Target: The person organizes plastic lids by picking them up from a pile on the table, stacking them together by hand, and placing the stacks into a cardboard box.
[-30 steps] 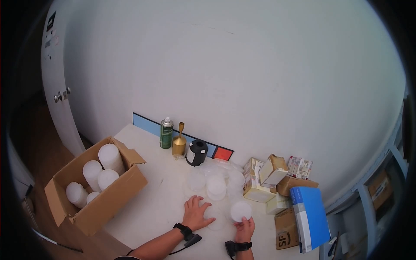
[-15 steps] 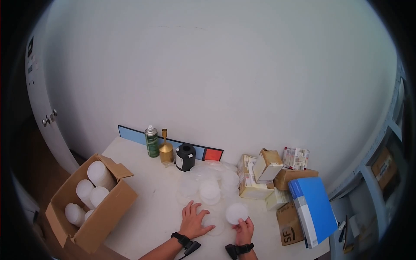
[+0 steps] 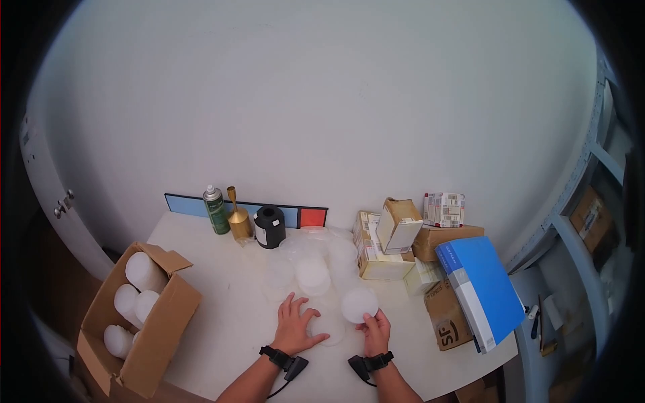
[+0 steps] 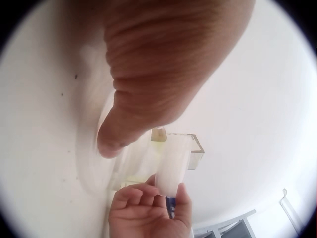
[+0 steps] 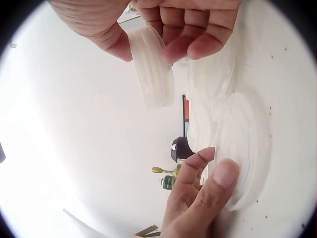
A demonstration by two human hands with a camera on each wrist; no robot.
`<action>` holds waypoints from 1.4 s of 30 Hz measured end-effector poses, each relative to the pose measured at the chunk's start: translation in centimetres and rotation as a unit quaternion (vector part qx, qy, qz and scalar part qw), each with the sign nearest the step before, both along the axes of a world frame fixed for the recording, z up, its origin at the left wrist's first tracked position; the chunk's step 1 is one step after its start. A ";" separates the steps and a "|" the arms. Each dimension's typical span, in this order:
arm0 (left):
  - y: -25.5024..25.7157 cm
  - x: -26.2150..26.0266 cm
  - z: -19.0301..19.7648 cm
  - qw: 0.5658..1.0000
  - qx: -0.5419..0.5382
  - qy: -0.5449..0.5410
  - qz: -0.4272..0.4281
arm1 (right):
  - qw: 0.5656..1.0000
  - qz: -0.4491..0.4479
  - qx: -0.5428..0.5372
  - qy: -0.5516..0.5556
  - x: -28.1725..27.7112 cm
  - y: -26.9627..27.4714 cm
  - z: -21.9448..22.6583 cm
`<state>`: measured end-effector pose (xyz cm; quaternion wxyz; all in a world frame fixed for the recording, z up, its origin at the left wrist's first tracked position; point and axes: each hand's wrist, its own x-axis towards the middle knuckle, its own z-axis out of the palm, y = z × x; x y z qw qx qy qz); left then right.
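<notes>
My right hand pinches a short stack of round translucent plastic lids between thumb and fingers. In the right wrist view the held lids stand on edge, raised off the table. My left hand lies low at the table with its fingers spread. Its thumb and index finger reach the left edge of some flat, clear round lids. Behind both hands more translucent lids lie in an overlapping heap, some seemingly in clear plastic wrap.
A cardboard box with several white tubs stands at the left. A green spray can, a brass holder and a black container line the back. Small boxes and a blue binder crowd the right.
The head view has shifted, so the scene sits further left and the box looks lower. Both hands keep nearly the same pose, with the same lids in the right hand.
</notes>
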<state>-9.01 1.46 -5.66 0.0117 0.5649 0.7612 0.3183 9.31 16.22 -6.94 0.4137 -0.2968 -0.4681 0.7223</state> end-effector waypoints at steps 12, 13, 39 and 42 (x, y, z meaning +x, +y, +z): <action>0.1 0.0 0.7 1.000 -0.019 -0.007 -0.009 | 1.000 -0.015 -0.009 -0.004 -0.6 -0.7 1.5; 0.1 0.0 0.5 1.000 -0.020 -0.008 -0.010 | 1.000 -0.013 -0.009 -0.008 -0.6 -0.7 1.4; 0.9 0.0 2.0 0.998 -0.038 -0.058 0.002 | 1.000 -0.011 -0.017 -0.021 0.4 -0.5 1.4; 0.8 0.0 2.1 0.997 -0.006 -0.079 0.013 | 0.999 -0.006 -0.030 -0.021 0.3 -0.8 1.4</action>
